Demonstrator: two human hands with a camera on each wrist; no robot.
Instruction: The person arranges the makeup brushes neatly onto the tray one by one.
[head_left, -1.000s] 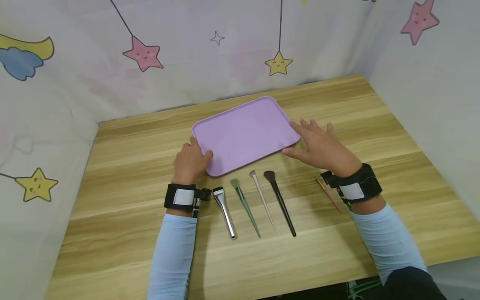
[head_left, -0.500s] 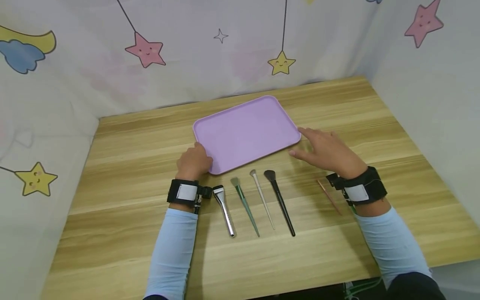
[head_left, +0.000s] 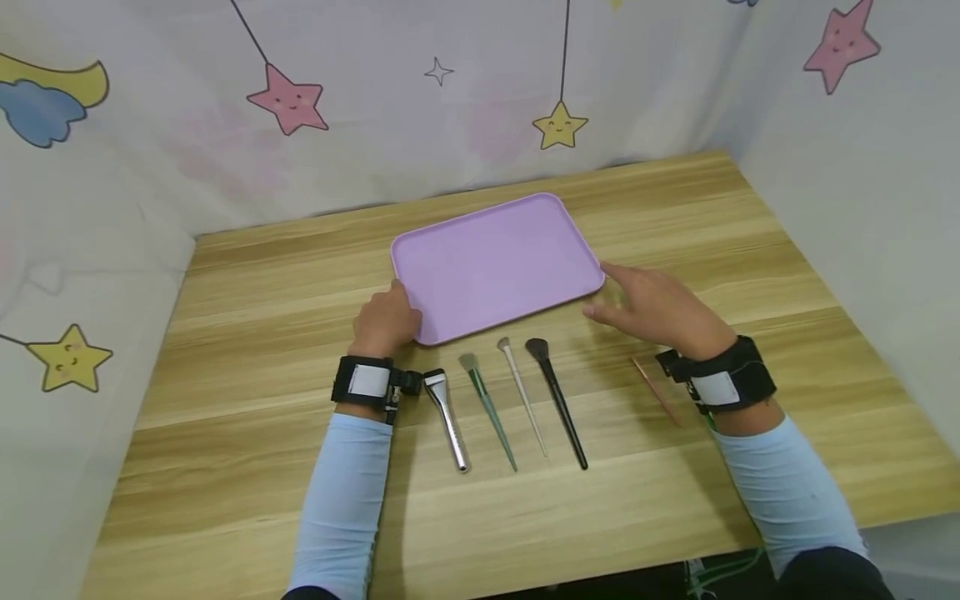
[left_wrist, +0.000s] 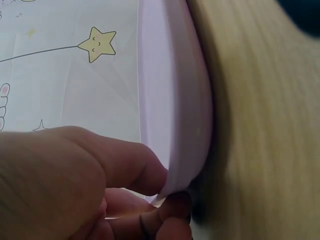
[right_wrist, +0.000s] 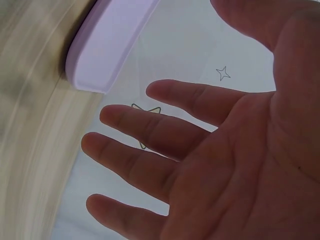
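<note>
A lilac tray (head_left: 498,267), one corner pinched in the person's left hand (head_left: 385,321).
The tray sat toward the far side of the wooden table (head_left: 277,325), turned a little askew; at its eight o'clock the left thumb pressed inside the rim with curled fingers outside, while just past three the right hand (head_left: 660,308) hovered beside the other near corner, fingers straight and spread apart, clamped on nothing. Nearer the person lay a silver brush (head_left: 449,422) toward seven o'clock, a green brush (head_left: 490,412) and a pale brush (head_left: 523,398) around six, a black brush (head_left: 558,402) toward five, and a slim copper-coloured stick (head_left: 656,392) at four. At twelve hung a star-printed backdrop (head_left: 480,108).
</note>
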